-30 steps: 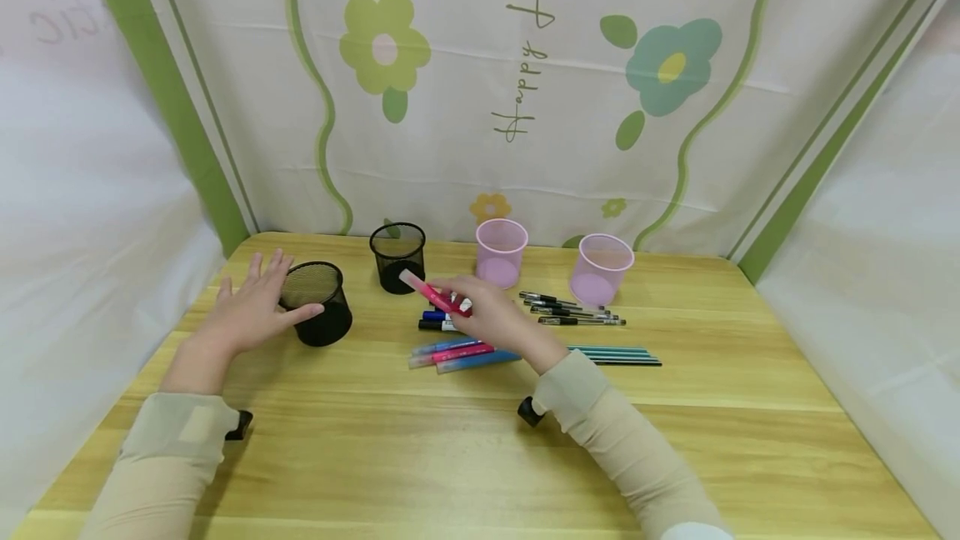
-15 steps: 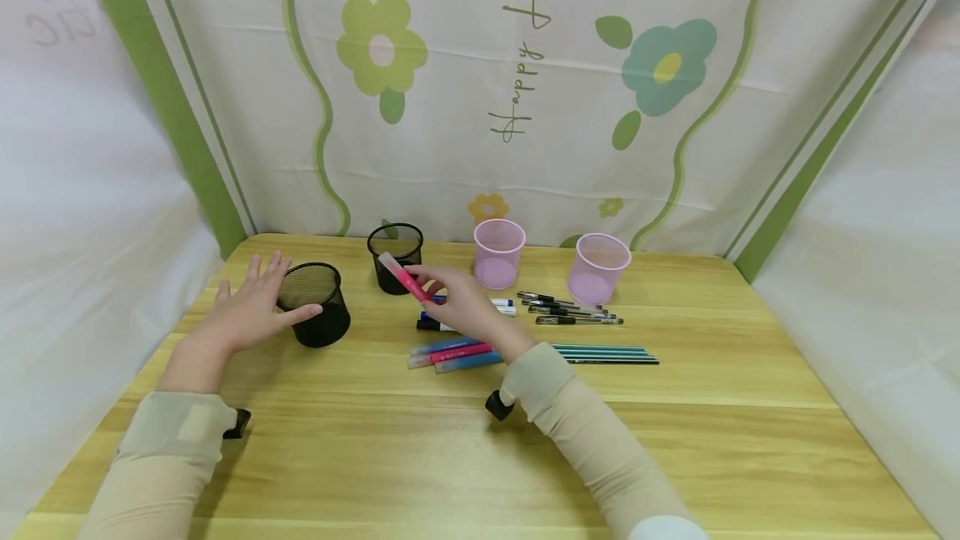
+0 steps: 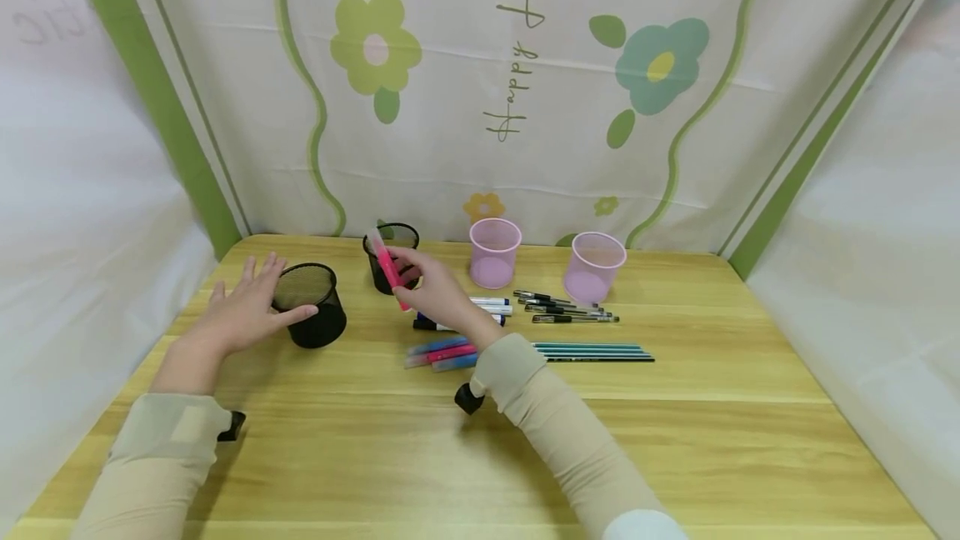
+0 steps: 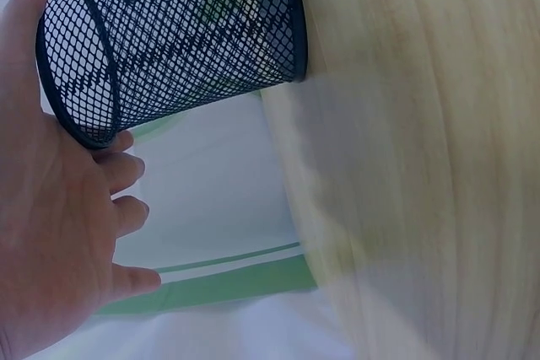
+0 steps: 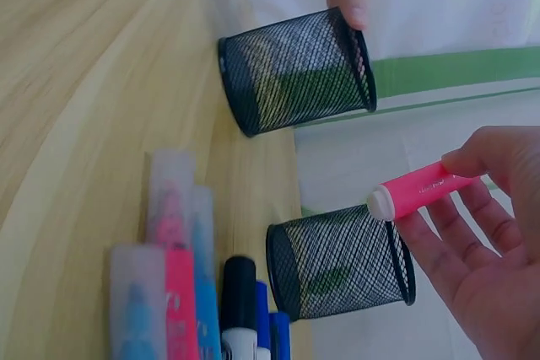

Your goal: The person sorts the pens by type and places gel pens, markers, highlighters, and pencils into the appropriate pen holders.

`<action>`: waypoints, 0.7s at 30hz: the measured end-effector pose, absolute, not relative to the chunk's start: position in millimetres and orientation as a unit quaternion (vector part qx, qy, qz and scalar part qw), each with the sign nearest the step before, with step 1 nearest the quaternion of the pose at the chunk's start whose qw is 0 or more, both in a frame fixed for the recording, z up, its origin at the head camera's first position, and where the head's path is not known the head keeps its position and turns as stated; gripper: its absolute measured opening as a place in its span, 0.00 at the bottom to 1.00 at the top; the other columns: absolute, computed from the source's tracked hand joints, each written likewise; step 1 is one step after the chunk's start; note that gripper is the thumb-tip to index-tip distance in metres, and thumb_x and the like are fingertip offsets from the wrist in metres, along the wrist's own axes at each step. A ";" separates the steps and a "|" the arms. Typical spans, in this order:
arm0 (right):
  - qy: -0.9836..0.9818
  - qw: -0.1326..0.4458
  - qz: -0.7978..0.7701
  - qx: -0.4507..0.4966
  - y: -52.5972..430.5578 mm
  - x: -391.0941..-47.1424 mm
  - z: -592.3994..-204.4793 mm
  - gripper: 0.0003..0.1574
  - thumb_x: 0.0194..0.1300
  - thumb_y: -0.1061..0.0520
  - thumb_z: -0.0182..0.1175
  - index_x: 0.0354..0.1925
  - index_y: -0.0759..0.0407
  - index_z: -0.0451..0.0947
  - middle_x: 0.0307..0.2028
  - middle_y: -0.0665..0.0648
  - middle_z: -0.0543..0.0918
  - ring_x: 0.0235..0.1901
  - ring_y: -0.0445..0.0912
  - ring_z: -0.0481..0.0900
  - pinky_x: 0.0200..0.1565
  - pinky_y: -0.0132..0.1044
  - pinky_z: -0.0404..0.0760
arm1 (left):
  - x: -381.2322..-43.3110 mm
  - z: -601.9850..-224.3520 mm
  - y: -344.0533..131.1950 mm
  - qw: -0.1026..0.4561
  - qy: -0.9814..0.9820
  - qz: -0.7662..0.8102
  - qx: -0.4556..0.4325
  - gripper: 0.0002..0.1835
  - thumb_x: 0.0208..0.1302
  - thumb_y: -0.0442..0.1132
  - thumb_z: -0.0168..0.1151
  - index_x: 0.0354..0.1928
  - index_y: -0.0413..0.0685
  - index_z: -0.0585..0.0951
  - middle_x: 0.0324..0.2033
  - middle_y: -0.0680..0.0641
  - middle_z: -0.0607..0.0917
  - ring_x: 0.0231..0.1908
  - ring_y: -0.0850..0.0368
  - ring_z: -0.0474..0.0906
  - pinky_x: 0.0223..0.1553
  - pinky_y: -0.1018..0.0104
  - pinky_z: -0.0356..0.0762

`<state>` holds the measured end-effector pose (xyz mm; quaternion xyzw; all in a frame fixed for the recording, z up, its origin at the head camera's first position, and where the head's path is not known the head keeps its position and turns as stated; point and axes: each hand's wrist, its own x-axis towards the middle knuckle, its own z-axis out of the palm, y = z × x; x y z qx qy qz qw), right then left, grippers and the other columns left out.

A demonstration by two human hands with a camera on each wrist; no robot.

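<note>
My right hand [image 3: 431, 286] pinches a pink highlighter [image 3: 388, 269] between thumb and fingers, tilted with its clear cap up. It hovers beside and in front of the rear black mesh pen cup [image 5: 342, 263]; in the right wrist view the highlighter's pale end overlaps that cup's rim. My left hand [image 3: 243, 307] rests at the rim of the nearer black mesh pen cup [image 3: 318, 319]. Its fingers are spread and fairly straight, with the thumb across the rim in the left wrist view. Both black cups stand upright, and I see nothing in the nearer one [image 4: 186, 40].
Two pink mesh cups [image 3: 495, 257] stand at the back right. Between them and me lie whiteboard markers [image 3: 491, 307], black gel pens [image 3: 566, 311], blue and pink highlighters [image 3: 446, 352] and teal pencils [image 3: 592, 351]. A printed curtain [image 3: 450, 148] borders the wooden table [image 3: 375, 457].
My right hand has carried the pink highlighter left, toward the rear black cup, and tipped it more upright. The left hand stays at the nearer cup. The view has shifted slightly.
</note>
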<state>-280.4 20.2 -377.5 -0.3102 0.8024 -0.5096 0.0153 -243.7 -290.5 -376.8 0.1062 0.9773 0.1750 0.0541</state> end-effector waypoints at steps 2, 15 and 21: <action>0.794 0.019 -0.529 -0.298 14.5 -280.8 -375.5 0.38 0.67 0.70 0.64 0.73 0.61 0.69 0.53 0.61 0.81 0.46 0.48 0.81 0.42 0.32 0.83 | -243.4 -376.7 -291.2 0.054 0.977 0.175 0.106 0.62 0.69 0.72 0.53 0.81 0.37 0.34 0.78 0.31 0.32 0.75 0.30 0.20 0.62 0.20 0.20; 0.730 0.004 -0.639 -0.243 -10.3 -279.1 -374.7 0.36 0.68 0.69 0.65 0.71 0.60 0.69 0.53 0.60 0.79 0.45 0.45 0.80 0.46 0.32 0.82 | -244.0 -374.7 -287.2 0.057 0.977 0.177 0.106 0.61 0.70 0.71 0.54 0.80 0.35 0.36 0.78 0.29 0.34 0.75 0.27 0.22 0.62 0.18 0.24; 0.663 0.008 -0.720 -0.207 -21.5 -275.7 -374.1 0.29 0.70 0.69 0.63 0.66 0.60 0.69 0.50 0.57 0.78 0.42 0.42 0.79 0.47 0.41 0.86 | -243.1 -373.0 -287.6 0.059 0.978 0.174 0.101 0.61 0.69 0.72 0.54 0.81 0.35 0.37 0.78 0.30 0.34 0.75 0.27 0.23 0.62 0.18 0.24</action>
